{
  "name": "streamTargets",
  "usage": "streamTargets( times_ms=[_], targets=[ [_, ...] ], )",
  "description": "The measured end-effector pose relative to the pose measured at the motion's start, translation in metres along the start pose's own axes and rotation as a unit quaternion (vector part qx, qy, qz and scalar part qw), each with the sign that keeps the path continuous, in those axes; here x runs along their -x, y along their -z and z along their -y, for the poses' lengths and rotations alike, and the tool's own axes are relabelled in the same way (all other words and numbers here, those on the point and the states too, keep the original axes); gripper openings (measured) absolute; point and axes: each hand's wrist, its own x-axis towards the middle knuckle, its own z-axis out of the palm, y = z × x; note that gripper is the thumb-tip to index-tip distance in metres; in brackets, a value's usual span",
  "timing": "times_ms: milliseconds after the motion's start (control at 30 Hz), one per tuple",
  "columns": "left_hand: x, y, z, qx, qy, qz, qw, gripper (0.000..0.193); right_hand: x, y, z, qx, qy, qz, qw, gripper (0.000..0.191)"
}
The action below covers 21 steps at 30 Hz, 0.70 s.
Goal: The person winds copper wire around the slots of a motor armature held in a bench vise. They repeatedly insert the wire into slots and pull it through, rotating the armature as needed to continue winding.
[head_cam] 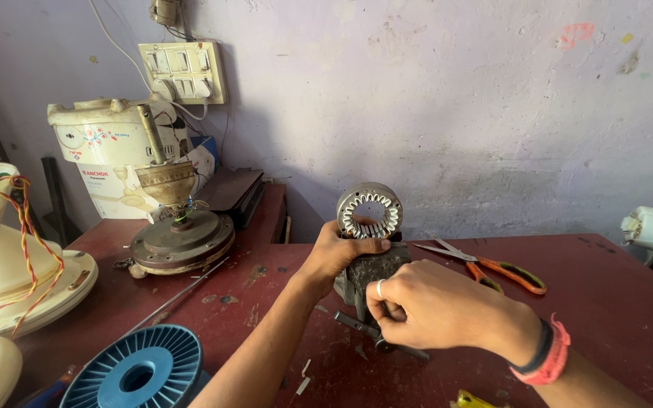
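A round metal stator ring (369, 209) with slotted teeth stands upright in a small grey bench vise (368, 273) on the dark red table (614, 302). My left hand (334, 253) grips the lower left of the ring, thumb across its front. My right hand (425, 306), with a ring on one finger and a red band at the wrist, closes its fingers on the vise's dark handle bar (387, 336) at the front.
Orange-handled scissors (485, 264) lie just right of the vise. A brown ceiling fan motor (181, 238) sits at left, a blue ribbed spool (137, 374) at the near left edge, cream fan parts (9, 279) far left. A switchboard (183, 72) hangs on the wall.
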Motion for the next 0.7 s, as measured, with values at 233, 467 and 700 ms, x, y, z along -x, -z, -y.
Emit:
streamTargets(
  times_ms=[233,467,700],
  targets=[
    [-0.004,0.002,0.006,0.006,-0.004,0.006,1.0,0.054,0.016,0.019,-0.008,-0.089,0.175,-0.151,0.969,0.005],
    [-0.006,0.005,0.012,0.007,-0.011,0.009,1.0,0.049,-0.011,0.003,-0.04,-0.2,-0.007,-0.323,0.925,0.011],
    [-0.003,0.017,0.01,-0.01,0.001,0.062,0.998,0.064,-0.018,-0.009,-0.048,-0.141,-0.031,-0.367,0.919,0.028]
  ],
)
